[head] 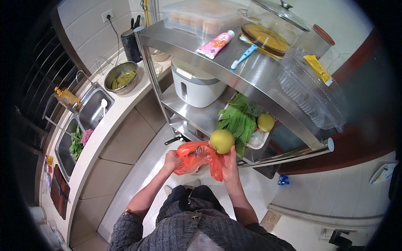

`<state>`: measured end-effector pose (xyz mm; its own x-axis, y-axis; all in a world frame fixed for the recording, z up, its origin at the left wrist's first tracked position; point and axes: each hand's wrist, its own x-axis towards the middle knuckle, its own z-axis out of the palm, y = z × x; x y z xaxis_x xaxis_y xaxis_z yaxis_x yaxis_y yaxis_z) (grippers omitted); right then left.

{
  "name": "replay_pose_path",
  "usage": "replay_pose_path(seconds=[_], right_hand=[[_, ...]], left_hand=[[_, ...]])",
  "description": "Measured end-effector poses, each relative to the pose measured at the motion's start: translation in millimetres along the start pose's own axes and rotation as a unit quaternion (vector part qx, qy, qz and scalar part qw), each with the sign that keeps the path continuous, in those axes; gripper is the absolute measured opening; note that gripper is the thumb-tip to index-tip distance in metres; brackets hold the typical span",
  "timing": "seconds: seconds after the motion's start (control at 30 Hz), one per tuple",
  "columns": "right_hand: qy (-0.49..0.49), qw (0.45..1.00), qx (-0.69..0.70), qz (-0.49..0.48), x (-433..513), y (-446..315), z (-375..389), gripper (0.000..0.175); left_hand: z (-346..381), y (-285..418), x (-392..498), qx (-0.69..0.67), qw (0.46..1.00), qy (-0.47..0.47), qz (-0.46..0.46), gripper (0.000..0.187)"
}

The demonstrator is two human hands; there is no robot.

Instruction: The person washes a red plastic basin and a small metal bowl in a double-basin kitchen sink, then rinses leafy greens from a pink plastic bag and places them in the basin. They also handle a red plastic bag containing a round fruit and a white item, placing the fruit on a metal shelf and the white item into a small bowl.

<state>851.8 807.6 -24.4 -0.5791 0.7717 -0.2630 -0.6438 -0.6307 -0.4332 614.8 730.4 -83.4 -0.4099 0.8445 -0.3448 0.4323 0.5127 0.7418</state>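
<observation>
My left hand (pixel 172 161) grips one side of a thin red plastic bag (pixel 194 160). The bag hangs spread between both hands, and its contents cannot be made out. My right hand (pixel 230 164) holds a round yellow-green fruit (pixel 222 141), perhaps a pear or an apple, above the bag's right side, with part of the bag against the same hand. Just beyond the fruit, green leafy vegetables (pixel 240 120) lie in a white tray (pixel 264 145) on the rack's middle shelf, beside a similar yellow fruit (pixel 266 122).
A stainless steel rack (pixel 251 75) stands ahead, bearing a toothpaste tube (pixel 216 45), a child's toothbrush (pixel 244 57) and clear plastic containers (pixel 309 91). A white lidded bin (pixel 198 84) sits below. At left, the counter (pixel 125 98) holds a steel bowl (pixel 122 78) beside a double sink (pixel 94 105).
</observation>
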Motion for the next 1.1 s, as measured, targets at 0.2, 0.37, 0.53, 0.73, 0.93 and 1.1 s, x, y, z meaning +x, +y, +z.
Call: replay_pose_path(seconds=[0.2,0.37,0.53,0.73,0.93,1.1], right_hand=[[0.087,0.994,0.069,0.022,-11.6,0.4,17.3,0.082],[-0.003,0.988,0.113,-0.101,0.3,-26.3,27.7,0.087],[-0.027,0.905,0.399,-0.146,19.4,-78.1,32.7,0.081],[0.051,0.928,0.260,-0.261,39.4,-169.0,-13.2,0.074],[0.322,0.834,-0.180,-0.411,60.7,-204.7,-45.1,0.061],[0.359,0.689,-0.436,-0.454,96.0,-233.7,-46.3,0.051]], left_hand=[[-10.9,29.4,22.8,-0.302,0.949,0.092,-0.016,0.013],[-3.2,49.9,33.5,-0.240,0.968,0.059,-0.047,0.014],[16.6,34.6,25.8,-0.081,0.995,0.042,0.037,0.021],[-8.6,-23.6,-1.0,-0.333,0.937,0.048,-0.094,0.018],[-51.6,-62.8,-27.5,-0.443,0.884,0.064,-0.136,0.018],[-58.5,-74.1,-38.9,-0.519,0.842,0.063,-0.133,0.022]])
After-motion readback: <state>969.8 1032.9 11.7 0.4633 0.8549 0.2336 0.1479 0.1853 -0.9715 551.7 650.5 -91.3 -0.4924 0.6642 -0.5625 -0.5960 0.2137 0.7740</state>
